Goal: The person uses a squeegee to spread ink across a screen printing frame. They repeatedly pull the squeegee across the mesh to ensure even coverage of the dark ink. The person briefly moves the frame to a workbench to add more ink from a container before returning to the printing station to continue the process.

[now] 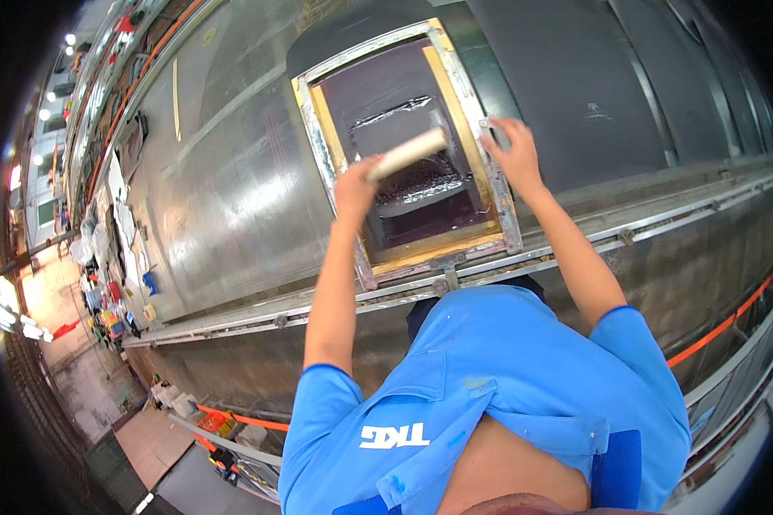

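Observation:
My left hand [356,185] is closed round one end of a pale, wooden-looking squeegee [412,153], which slants up to the right across a screen printing frame [326,163]. Wet, shiny dark ink [425,190] lies on the mesh below and beyond the squeegee. Yellowish tape [445,77] lines the frame's inner edges. At the frame's right rail is my right hand [515,154], thumb and fingers apart in a curve, their tips at the rail. Whether those tips press on it, I cannot tell.
The frame lies on a long metal-topped table [223,197] with dark panels [567,77] to the right. A metal rail [575,245] with fittings runs along the near edge. Orange-edged racks [721,330] stand behind me, and assorted items [107,305] are beyond the table's left end.

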A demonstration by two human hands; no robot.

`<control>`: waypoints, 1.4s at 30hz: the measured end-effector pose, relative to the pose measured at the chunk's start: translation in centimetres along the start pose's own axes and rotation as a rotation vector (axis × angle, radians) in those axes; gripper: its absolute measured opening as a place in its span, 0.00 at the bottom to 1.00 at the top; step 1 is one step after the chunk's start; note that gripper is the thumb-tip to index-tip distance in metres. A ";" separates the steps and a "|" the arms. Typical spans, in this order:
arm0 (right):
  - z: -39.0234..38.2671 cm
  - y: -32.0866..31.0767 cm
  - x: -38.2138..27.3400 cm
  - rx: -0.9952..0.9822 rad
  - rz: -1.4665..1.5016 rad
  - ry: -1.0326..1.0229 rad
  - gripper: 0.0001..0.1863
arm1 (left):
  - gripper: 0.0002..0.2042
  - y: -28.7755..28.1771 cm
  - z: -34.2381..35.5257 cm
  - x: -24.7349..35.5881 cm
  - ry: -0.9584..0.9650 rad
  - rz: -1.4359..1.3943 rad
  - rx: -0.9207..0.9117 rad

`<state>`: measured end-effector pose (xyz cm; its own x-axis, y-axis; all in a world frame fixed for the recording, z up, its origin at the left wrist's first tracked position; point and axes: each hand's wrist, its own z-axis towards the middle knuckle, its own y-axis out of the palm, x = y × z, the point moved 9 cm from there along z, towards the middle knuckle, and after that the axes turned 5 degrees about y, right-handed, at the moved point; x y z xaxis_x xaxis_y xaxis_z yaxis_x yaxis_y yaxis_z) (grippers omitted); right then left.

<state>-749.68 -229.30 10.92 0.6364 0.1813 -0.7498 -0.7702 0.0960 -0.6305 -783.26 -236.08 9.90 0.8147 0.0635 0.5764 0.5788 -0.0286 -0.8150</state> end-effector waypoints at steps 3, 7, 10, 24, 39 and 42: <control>2.5 3.6 5.4 -0.105 -0.035 0.316 0.22 | 0.24 -1.9 5.1 -0.8 -0.027 0.092 0.003; 1.7 5.9 5.2 -0.096 0.147 0.470 0.17 | 0.24 -1.7 3.7 0.0 0.108 0.147 0.130; 1.8 4.4 5.4 0.070 0.222 0.377 0.15 | 0.29 1.7 -0.2 0.8 0.270 0.234 0.207; 1.5 -3.6 -1.7 0.135 0.217 0.204 0.14 | 0.21 -3.9 -18.9 0.8 -0.070 -0.235 0.595; -6.7 -6.1 -32.2 0.062 0.590 0.181 0.18 | 0.29 -24.6 -27.2 -13.7 -0.211 -1.446 0.430; -9.3 0.2 -36.8 -0.001 0.653 0.202 0.16 | 0.29 -32.7 -32.8 -17.6 -0.189 -1.405 0.594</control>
<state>-772.83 -245.01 36.52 0.0368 0.0155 -0.9992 -0.9989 0.0280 -0.0364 -815.39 -268.97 28.32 -0.4027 -0.1794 0.8976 0.7175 0.5470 0.4313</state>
